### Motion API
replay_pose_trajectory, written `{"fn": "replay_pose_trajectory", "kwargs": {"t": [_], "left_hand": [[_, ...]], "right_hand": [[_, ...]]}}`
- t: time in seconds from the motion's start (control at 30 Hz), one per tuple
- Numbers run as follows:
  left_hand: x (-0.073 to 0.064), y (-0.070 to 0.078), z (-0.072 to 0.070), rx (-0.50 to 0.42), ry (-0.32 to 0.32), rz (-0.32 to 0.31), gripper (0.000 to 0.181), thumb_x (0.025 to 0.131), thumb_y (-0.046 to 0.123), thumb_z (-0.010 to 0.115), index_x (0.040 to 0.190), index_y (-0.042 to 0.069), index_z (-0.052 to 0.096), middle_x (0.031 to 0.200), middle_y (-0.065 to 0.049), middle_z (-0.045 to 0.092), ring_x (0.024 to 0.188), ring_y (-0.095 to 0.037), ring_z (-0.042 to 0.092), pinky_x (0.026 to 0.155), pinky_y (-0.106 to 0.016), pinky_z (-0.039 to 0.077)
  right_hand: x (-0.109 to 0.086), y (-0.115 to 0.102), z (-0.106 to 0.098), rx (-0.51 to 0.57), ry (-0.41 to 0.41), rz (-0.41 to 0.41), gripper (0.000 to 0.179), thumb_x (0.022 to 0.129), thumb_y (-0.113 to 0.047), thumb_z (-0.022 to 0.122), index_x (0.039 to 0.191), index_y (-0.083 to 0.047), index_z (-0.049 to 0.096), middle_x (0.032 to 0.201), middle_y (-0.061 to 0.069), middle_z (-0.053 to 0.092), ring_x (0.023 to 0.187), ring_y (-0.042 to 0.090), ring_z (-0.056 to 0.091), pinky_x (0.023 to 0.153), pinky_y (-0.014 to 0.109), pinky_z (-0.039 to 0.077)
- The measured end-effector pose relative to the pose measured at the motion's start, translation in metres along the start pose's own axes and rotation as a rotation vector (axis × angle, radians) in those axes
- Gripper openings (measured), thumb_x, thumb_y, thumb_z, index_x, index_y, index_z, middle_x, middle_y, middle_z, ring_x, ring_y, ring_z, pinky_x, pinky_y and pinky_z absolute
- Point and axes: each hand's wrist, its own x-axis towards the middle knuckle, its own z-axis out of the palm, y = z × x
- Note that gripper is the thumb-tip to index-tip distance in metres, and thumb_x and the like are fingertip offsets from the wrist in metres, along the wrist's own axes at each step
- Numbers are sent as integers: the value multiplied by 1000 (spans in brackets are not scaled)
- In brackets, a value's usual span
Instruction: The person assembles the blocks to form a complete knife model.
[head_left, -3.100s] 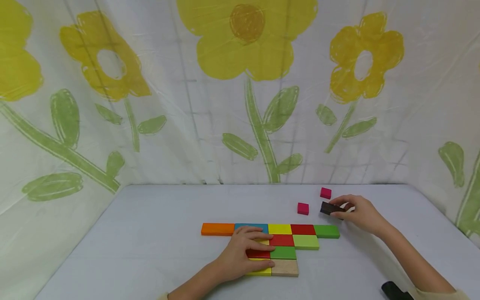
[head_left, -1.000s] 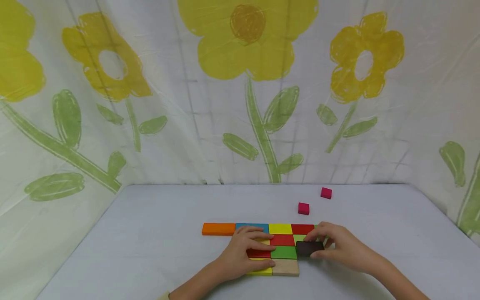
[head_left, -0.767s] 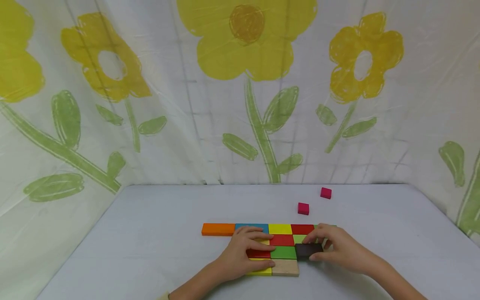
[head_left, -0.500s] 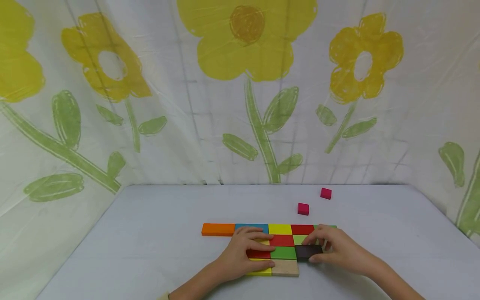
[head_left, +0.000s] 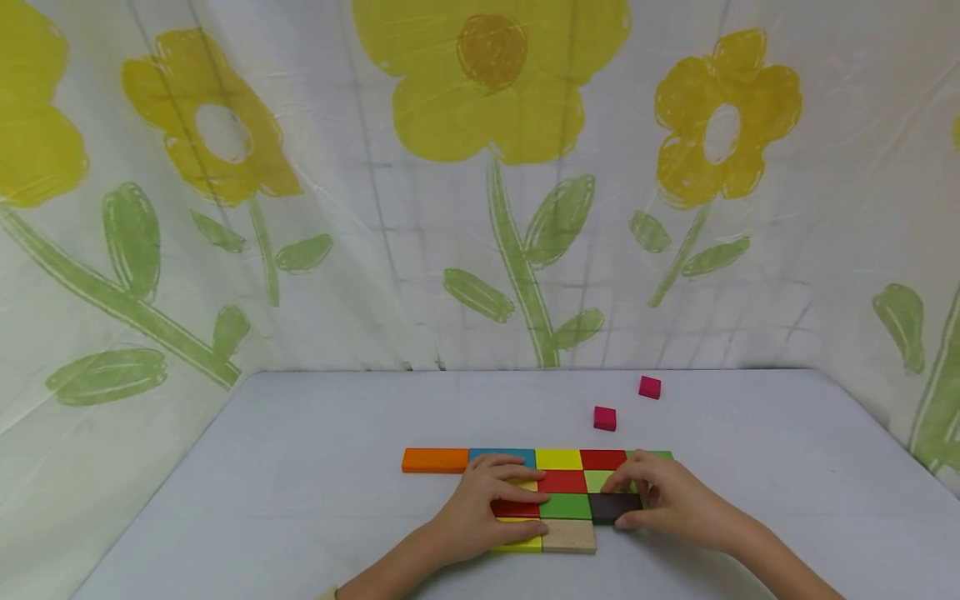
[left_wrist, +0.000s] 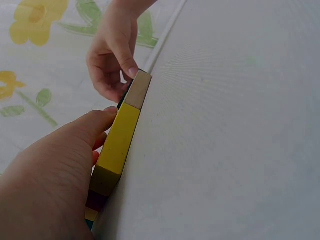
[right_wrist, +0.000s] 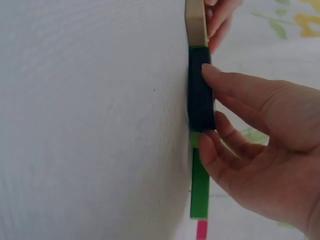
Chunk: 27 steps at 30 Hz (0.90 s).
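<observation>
Flat coloured blocks lie in rows that step in on the table. My left hand point(head_left: 487, 508) rests over their left part with fingers spread, covering some of them. Its thumb lies across the yellow block point(left_wrist: 117, 140), close to the plain wooden block point(head_left: 569, 537). On the other side, my right hand point(head_left: 671, 500) pinches a black block point(head_left: 615, 509) between thumb and fingers. That block lies flat against the right end of the green block point(head_left: 565, 506), below the light green block point(head_left: 598, 481). In the right wrist view, the thumb presses on the black block's near face.
Two small pink blocks, one nearer point(head_left: 604, 418) and one farther point(head_left: 650, 387), lie apart behind the rows. An orange block point(head_left: 435, 460) ends the back row at the left. A flower-printed curtain point(head_left: 337, 250) hangs behind the white table point(head_left: 300, 417).
My right hand has brought the black block from the back right to the end of the third row and lowered it beside the green block. The left hand has stayed in place.
</observation>
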Motion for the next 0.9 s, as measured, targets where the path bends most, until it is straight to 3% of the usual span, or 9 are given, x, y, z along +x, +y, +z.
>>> {"fn": "replay_pose_trajectory", "kwargs": {"t": [0.57,0.9], "left_hand": [[0,-1,1,-7,8,-1,39,92,47,80,126,28,80,139,17,67,142,-18,46,116,-61,33],[0,2,0,-10,4,-12,39,92,46,80,126,27,80,139,17,67,141,-18,46,116,-61,34]], "right_hand": [[1,3,1,40,4,-32,28,85,-15,89,108,-9,75,94,-4,59,78,11,54,65,22,51],[0,3,-2,87,-8,7,28,86,-13,87,110,-7,75,96,0,62,80,11,56,67,23,52]]}}
